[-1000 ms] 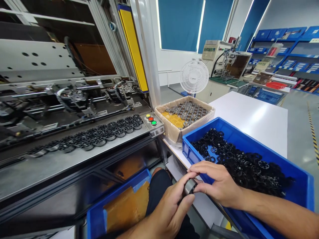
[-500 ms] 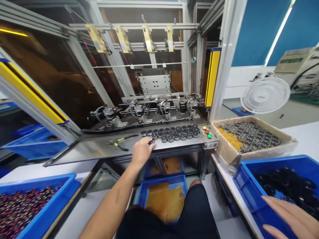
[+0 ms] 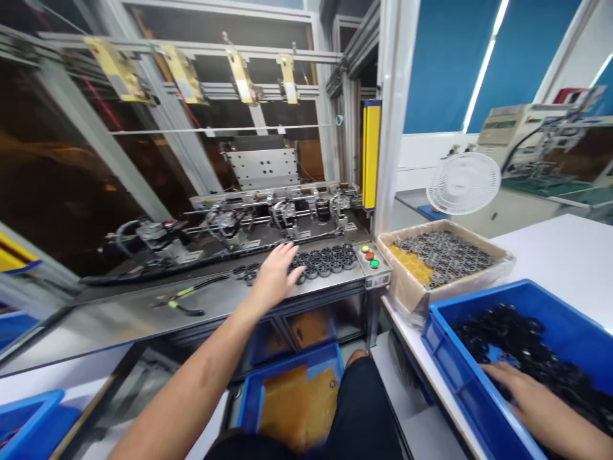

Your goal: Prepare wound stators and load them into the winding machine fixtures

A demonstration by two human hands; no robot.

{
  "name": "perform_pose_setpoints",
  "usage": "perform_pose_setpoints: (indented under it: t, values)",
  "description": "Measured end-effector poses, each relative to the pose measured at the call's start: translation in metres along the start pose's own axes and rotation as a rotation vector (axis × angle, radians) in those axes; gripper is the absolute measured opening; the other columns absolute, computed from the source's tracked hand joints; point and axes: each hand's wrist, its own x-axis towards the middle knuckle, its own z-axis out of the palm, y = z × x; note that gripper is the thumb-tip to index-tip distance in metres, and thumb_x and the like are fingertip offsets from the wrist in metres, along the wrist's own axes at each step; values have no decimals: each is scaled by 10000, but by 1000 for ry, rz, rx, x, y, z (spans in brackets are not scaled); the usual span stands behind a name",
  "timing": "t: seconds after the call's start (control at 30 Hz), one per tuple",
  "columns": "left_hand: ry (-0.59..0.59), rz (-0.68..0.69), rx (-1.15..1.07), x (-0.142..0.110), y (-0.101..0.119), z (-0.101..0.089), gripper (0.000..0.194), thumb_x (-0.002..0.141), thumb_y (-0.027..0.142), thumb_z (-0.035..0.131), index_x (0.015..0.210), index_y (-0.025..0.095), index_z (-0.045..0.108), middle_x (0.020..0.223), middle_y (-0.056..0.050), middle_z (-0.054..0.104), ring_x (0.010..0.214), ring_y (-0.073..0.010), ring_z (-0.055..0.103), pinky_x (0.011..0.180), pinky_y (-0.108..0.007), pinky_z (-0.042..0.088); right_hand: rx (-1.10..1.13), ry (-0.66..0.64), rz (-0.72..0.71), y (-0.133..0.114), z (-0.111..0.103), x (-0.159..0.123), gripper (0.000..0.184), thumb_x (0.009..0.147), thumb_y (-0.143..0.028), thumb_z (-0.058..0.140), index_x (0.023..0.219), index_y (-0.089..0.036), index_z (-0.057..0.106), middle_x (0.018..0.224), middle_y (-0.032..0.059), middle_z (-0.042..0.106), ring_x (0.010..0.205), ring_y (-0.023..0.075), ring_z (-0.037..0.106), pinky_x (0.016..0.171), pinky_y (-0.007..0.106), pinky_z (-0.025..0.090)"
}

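My left hand [image 3: 276, 275] rests over the row of round black plastic parts [image 3: 330, 260] on the metal ledge. Its fingers are stretched forward and its thumb stands apart; any part under the palm is hidden. My right hand [image 3: 524, 393] reaches down inside a blue bin [image 3: 454, 348], at the near edge of a heap of black parts [image 3: 507, 332]. Its fingers are extended and apart, with the tips partly lost among the dark pieces. Left of the row lie pliers with green-and-black handles [image 3: 184, 295].
Behind the ledge stands a fixture machine [image 3: 282, 217]. A button box [image 3: 375, 265] sits at the ledge's right end. Beyond it are a lined carton [image 3: 407, 291] of grey parts and a white fan [image 3: 463, 182]. Another blue bin [image 3: 292, 434] is below, between my legs.
The view has turned right. My right hand has gone from above the bin's edge down into the bin. My left hand has opened from its pinch and spread over the row of parts.
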Motion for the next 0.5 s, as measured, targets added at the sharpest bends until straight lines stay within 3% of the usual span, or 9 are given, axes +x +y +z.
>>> perform_pose_setpoints:
  t: [0.07, 0.13, 0.2, 0.27, 0.37, 0.5]
  values:
    - [-64, 173, -51, 37, 66, 14, 509, 958, 376, 550, 1405, 134, 528, 1539, -142, 496, 1501, -291, 339, 1257, -490, 282, 30, -147, -23, -25, 3, 2, 418, 909, -255, 413, 1157, -189, 742, 1225, 142, 719, 1140, 279, 689, 1031, 378, 539]
    - [-155, 294, -89, 72, 133, 34, 444, 951, 384, 591, 1345, 179, 578, 1478, -106, 556, 1456, -254, 402, 1246, -430, 310, 3, -202, -4, -41, 2, 4, 412, 913, -194, 385, 1113, -184, 746, 1179, 149, 727, 1130, 270, 682, 1025, 373, 529]
    - [-264, 333, -93, 103, 189, 56, 375, 939, 378, 628, 1249, 166, 627, 1349, -107, 630, 1328, -262, 532, 1158, -469, 419, -31, -208, 26, -47, 0, 4, 379, 908, -167, 398, 1046, -186, 751, 1121, 149, 731, 1076, 259, 689, 998, 362, 529]
    - [-371, 301, -68, 127, 227, 81, 365, 943, 370, 637, 1232, 148, 620, 1283, -116, 637, 1176, -259, 623, 1012, -494, 525, -40, -203, 44, -46, -3, 4, 355, 905, -149, 407, 987, -184, 751, 1077, 146, 726, 1001, 240, 697, 957, 344, 531]
    - [-486, 213, -35, 154, 251, 113, 372, 950, 358, 632, 1257, 152, 598, 1265, -114, 629, 1090, -239, 650, 916, -449, 573, -24, -200, 34, -44, -6, 3, 277, 870, -150, 482, 944, -174, 748, 1024, 142, 715, 951, 233, 690, 907, 329, 527]
    - [-562, 125, -27, 171, 250, 139, 383, 944, 356, 641, 1266, 154, 592, 1272, -114, 625, 1094, -241, 648, 915, -447, 575, 56, -171, -3, -46, -4, 4, 220, 850, -171, 543, 944, -190, 741, 1006, 101, 719, 968, 220, 668, 890, 310, 512]
